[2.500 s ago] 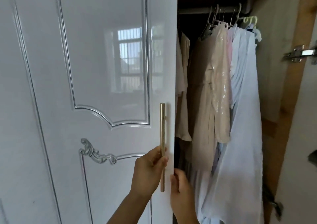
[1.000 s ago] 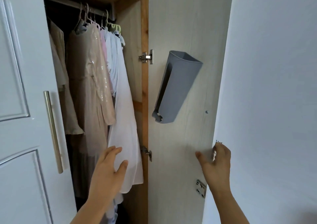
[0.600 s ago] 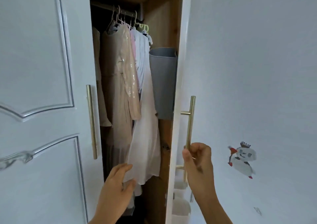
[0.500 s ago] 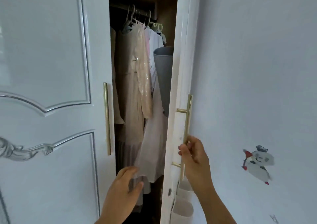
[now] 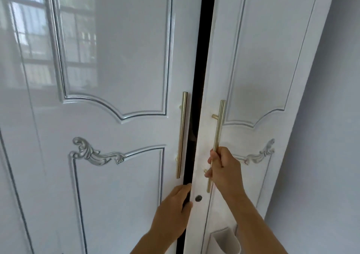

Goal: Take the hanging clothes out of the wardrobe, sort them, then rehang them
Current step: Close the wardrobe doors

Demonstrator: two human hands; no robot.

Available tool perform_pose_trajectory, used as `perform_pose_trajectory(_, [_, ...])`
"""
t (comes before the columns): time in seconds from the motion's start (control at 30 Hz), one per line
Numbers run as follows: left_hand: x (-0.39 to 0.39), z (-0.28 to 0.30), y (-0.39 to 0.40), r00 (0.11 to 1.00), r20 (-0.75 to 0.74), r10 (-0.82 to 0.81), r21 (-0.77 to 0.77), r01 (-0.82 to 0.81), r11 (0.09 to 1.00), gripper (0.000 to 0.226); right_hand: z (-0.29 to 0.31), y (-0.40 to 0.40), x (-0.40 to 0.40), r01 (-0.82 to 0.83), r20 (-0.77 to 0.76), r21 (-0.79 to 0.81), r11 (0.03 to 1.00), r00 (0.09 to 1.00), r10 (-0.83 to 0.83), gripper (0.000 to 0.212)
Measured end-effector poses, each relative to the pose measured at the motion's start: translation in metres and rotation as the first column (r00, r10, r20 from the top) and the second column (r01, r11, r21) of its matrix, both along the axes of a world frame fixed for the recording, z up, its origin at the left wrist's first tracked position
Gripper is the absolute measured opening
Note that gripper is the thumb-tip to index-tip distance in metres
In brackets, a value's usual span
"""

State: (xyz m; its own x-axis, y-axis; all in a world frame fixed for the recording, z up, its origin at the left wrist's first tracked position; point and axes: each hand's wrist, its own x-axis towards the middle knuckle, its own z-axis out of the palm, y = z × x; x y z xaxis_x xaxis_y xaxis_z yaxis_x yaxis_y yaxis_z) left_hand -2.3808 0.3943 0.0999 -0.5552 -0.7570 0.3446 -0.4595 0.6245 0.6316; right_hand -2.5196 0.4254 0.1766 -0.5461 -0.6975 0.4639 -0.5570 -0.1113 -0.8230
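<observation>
Wardrobe doors fill the head view: a glossy white left door [image 5: 116, 78] and a white right door [image 5: 263, 59], with only a narrow dark gap [image 5: 202, 59] between them. The clothes inside the wardrobe are hidden; nothing of them shows through the gap.

Each door carries an upright brass bar handle. The left handle [image 5: 182, 133] stands free. The right hand [image 5: 224, 168] has its fingers clenched around the lower part of the right handle [image 5: 219, 129].

The left hand [image 5: 173, 211] lies below the left handle, its fingers relaxed and fairly straight, their tips at the inner edge of the left door and reaching into the gap; it grasps nothing.

A window reflection [image 5: 52, 30] shows in the left door's upper panel, and a white pocket [image 5: 224, 242] hangs low on the right door.
</observation>
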Motion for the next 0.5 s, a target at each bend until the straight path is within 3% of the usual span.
perform_pose_trajectory(0.27, [-0.018,-0.013,-0.036,0.995,0.095,0.013,-0.008,-0.012,1.0,0.055,-0.003,-0.046,-0.005,-0.071,0.15,-0.13,0.989,0.984,0.091,0.016])
perform_pose_trajectory(0.5, [-0.027,-0.029,-0.046,0.989,0.145,0.037,0.055,-0.046,0.997,0.057,-0.001,-0.062,-0.013,-0.111,0.126,-0.136,0.984,0.984,0.128,0.017])
